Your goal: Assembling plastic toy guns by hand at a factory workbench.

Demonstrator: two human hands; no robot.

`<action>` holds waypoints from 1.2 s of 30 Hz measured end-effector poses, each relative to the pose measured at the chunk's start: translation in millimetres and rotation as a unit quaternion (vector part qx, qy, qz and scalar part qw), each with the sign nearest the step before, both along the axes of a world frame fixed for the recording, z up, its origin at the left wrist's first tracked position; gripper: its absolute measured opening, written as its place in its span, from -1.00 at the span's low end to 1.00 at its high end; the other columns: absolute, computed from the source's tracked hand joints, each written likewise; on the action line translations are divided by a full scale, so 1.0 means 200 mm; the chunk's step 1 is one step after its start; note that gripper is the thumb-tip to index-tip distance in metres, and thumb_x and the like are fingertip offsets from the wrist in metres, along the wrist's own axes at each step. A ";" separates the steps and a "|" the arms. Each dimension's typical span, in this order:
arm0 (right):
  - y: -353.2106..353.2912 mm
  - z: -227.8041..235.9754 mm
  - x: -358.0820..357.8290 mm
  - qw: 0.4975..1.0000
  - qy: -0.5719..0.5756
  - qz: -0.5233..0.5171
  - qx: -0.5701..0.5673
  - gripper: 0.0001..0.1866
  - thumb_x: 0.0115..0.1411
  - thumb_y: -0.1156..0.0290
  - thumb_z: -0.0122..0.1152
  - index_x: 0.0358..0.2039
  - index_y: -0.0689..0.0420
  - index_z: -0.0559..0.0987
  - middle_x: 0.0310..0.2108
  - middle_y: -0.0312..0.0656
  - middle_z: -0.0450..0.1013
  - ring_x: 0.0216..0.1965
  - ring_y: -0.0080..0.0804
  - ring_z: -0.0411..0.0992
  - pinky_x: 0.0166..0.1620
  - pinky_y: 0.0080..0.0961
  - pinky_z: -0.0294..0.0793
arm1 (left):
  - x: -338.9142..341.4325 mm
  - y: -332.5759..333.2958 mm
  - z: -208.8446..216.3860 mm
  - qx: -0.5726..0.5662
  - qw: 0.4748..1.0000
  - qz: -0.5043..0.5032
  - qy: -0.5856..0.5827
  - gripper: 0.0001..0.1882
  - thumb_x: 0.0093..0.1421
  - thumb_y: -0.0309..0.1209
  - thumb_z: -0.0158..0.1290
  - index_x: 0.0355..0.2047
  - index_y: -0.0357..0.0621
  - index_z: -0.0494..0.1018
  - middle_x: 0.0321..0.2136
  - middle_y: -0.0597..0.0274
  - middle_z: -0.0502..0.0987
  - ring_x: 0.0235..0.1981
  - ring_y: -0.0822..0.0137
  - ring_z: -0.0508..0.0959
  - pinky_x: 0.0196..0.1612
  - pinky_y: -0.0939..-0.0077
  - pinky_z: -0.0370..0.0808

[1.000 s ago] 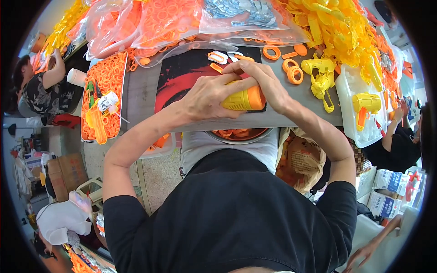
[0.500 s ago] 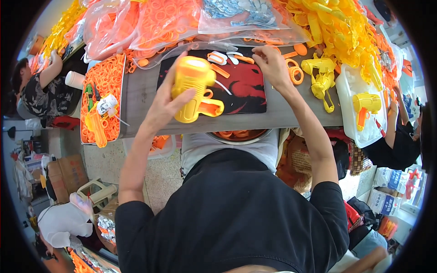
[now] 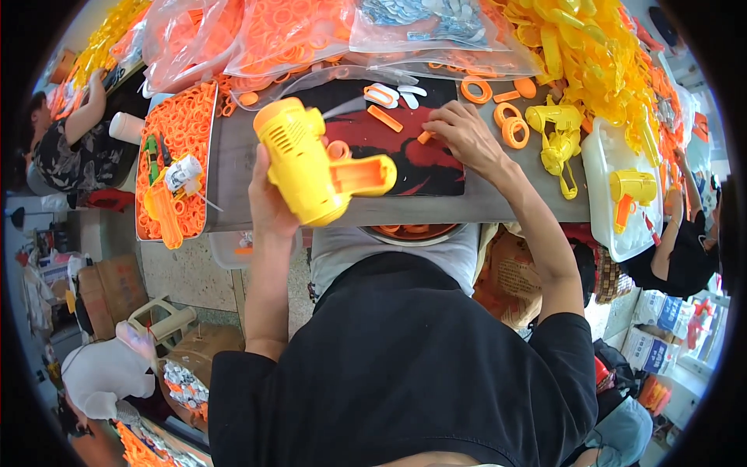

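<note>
My left hand is closed round a yellow plastic toy gun body, lifted above the near edge of the table and tilted, its handle pointing right. Vent slots show on its barrel, and the handle has an orange inside. My right hand is over the right part of the dark red-and-black mat, its fingertips pinched on a small orange plastic strip. Another orange strip lies on the mat, beside white oval pieces. An orange ring shows just behind the toy gun body.
A tray of orange rings stands at left, with tools on top. Orange rings and yellow toy gun parts lie right of the mat. A white bin stands beyond. Full plastic bags and a yellow heap line the back.
My right hand has taken the orange strip from beside the white pieces and drawn it nearer. The toy gun body in my left hand has moved left and tilted.
</note>
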State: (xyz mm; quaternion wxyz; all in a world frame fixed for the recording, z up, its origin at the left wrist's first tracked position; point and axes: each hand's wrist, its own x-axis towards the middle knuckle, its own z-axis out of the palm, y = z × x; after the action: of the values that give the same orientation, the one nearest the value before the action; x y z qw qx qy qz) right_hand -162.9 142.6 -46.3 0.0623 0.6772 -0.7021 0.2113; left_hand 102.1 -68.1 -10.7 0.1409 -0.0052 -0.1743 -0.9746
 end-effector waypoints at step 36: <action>-0.04 0.27 0.52 0.891 -0.386 -0.140 -0.194 -0.18 0.00 0.30 0.50 0.26 0.23 0.37 0.06 0.03 0.41 0.08 -0.17 0.41 0.12 -0.35 0.42 | -0.21 0.13 0.15 -0.484 0.848 0.151 -0.154 0.11 0.07 -0.36 0.38 0.43 -0.07 -0.17 0.25 0.06 0.20 0.22 0.13 0.34 0.23 0.21 0.38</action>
State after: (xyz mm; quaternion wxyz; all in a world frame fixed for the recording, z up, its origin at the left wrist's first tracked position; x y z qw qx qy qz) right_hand -59.9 134.6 7.8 -0.0542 0.4116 -0.7032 0.5771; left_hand 60.3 -42.5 20.0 0.2373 0.1039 -0.6421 -0.7216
